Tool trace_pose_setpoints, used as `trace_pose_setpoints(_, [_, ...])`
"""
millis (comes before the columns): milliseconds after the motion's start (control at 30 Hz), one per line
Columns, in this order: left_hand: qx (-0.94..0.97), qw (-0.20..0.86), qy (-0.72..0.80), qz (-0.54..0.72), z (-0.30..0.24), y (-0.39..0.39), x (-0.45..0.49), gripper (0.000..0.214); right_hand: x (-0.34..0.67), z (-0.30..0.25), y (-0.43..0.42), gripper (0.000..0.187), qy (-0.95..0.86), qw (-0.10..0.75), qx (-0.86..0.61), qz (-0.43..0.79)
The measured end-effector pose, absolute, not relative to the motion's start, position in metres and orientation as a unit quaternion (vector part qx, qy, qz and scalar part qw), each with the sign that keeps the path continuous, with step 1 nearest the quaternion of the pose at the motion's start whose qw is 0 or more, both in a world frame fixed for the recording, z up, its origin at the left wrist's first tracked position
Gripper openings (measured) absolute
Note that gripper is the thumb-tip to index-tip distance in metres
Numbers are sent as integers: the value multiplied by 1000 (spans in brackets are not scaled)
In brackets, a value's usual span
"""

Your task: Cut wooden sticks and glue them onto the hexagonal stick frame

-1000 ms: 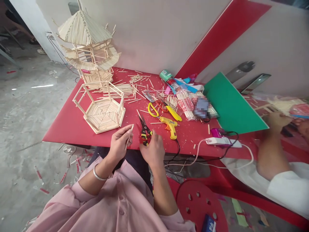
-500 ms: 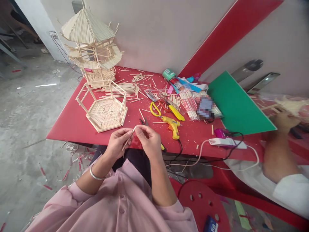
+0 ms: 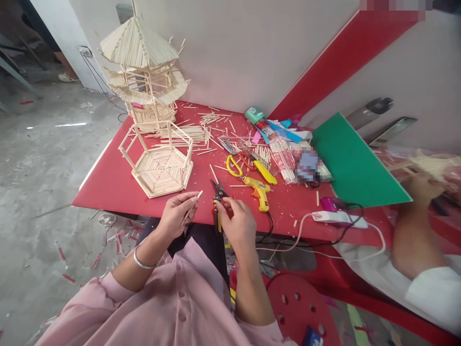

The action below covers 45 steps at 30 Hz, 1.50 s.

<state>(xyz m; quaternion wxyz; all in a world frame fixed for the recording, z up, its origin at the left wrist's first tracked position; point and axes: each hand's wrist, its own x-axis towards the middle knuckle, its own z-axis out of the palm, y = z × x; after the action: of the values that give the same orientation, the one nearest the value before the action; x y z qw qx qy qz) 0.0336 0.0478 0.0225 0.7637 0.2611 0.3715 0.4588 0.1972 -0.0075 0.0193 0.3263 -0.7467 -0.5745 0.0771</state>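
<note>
My left hand is closed, pinching a thin pale wooden stick whose upper end sticks out past the fingertips. My right hand has its thumb and bent fingers together at the pivot of black-and-yellow pliers, which lie at the table's front edge with jaws spread. The palm hides part of the handles, and how firm the grip is does not show. Just beyond my left hand is a hexagonal stick base with posts and rails. A tiered stick pagoda stands behind it.
On the red table lie loose sticks, scissors, a yellow-handled cutter, a yellow glue gun and bagged sticks. A power strip trails cables. Beyond a green board, another person's arm reaches in.
My right hand has let go of the stick and moved right to the pliers, uncovering more of them. My left hand still holds the stick. The view has shifted slightly.
</note>
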Motion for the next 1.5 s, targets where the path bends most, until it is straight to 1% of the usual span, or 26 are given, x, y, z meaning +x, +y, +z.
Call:
trace_pose_setpoints(67, [262,767,370,455,18,48,37,35,203,14,-16,35,-585,308,-749,47])
trace_pose_setpoints(167, [267,765,376,450,12,47,42,36,212,14,-17,30,-597,306,-740,50])
trace_pose_setpoints(267, [285,756,380,450,11,49,47,38,229,28,0,28,-615,290,-731,62])
trace_pose_setpoints(333, [302,755,368,451,14,52,51,39,246,41,21,27,-623,260,-734,69])
trace_pose_setpoints(400, [314,763,347,446,19,57,55,37,266,54,46,26,-619,212,-753,71])
trace_pose_setpoints(533, [307,777,320,446,28,65,63,34,311,70,98,26,-578,87,-809,53])
trace_pose_setpoints(667, [293,771,329,459,29,71,67,34,346,64,129,33,-523,-41,-850,37])
trace_pose_setpoints(733, [288,770,339,458,27,74,68,34,357,56,134,38,-516,-81,-851,55])
trace_pose_setpoints(767, [285,769,343,458,26,76,68,35,360,52,135,39,-520,-87,-847,59])
trace_pose_setpoints(867, [281,764,354,461,24,78,69,37,363,46,129,41,-538,-82,-838,47])
trace_pose_setpoints(933, [281,759,361,464,23,79,70,38,357,49,117,43,-546,-43,-837,11])
trace_pose_setpoints(967, [281,756,364,466,22,79,70,39,351,52,108,44,-555,-6,-832,-11])
trace_pose_setpoints(1033, [282,749,370,472,21,79,71,41,333,60,85,46,-599,95,-794,-38])
trace_pose_setpoints(1100, [287,739,377,478,19,77,71,41,308,65,59,44,-670,187,-718,-20])
trace_pose_setpoints(1133, [293,734,380,481,18,76,71,40,295,66,45,43,-699,216,-682,-14])
trace_pose_setpoints(1267, [316,729,379,474,22,71,68,33,252,61,6,41,-754,242,-609,-41])
trace_pose_setpoints(1367, [315,741,364,468,27,67,64,32,242,55,-5,39,-761,242,-600,-53])
trace_pose_setpoints(1500, [277,769,349,459,31,64,61,32,243,55,-8,38,-764,240,-598,-38])
